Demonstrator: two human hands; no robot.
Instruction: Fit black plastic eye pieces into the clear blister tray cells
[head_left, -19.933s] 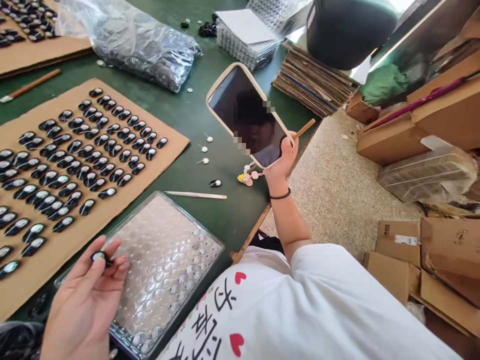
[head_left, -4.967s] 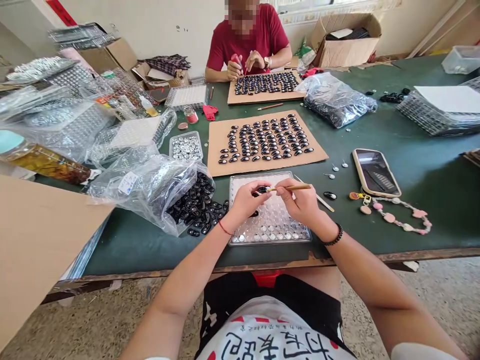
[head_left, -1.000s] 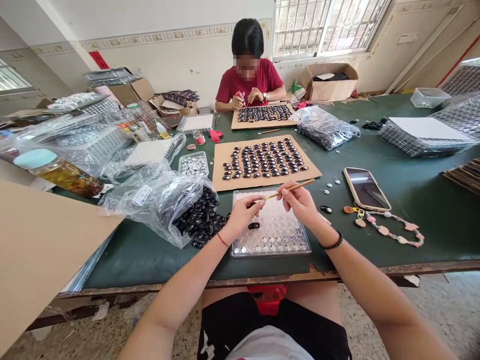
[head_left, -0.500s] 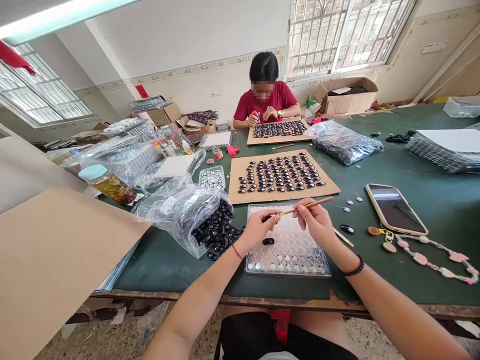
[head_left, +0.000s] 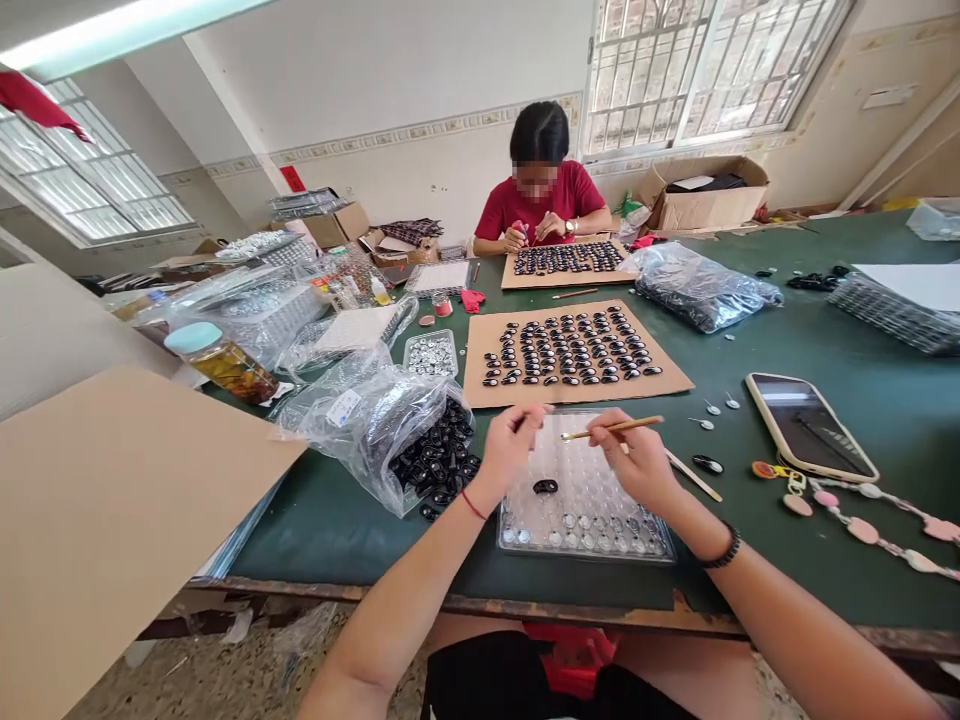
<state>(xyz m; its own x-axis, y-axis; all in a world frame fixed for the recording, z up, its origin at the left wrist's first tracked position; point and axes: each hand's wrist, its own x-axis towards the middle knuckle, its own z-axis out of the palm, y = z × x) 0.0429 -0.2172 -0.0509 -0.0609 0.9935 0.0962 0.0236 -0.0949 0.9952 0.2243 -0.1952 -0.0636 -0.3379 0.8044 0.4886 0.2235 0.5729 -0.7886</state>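
Note:
My left hand (head_left: 510, 447) hovers over the near left part of a clear blister tray (head_left: 600, 520), fingers pinched on a small black piece that barely shows. To its right, my right hand (head_left: 636, 457) grips a thin wooden stick (head_left: 611, 428) that points left toward the other hand. One black oval piece (head_left: 545, 487) lies loose on the tray. Just beyond the tray a cardboard sheet (head_left: 675, 378) carries several rows of black oval pieces (head_left: 570, 350).
An open plastic bag of black pieces (head_left: 420, 445) lies left of the tray. A phone (head_left: 810, 427) with a beaded charm (head_left: 862, 510) lies at the right. Across the green table (head_left: 862, 340) a person in red (head_left: 544, 200) works over another cardboard sheet. A large cardboard sheet (head_left: 97, 520) fills the near left.
Since a second ago my view has tilted up, showing more of the room. My hands have drawn slightly apart; the stick tip no longer touches the piece in my left fingers.

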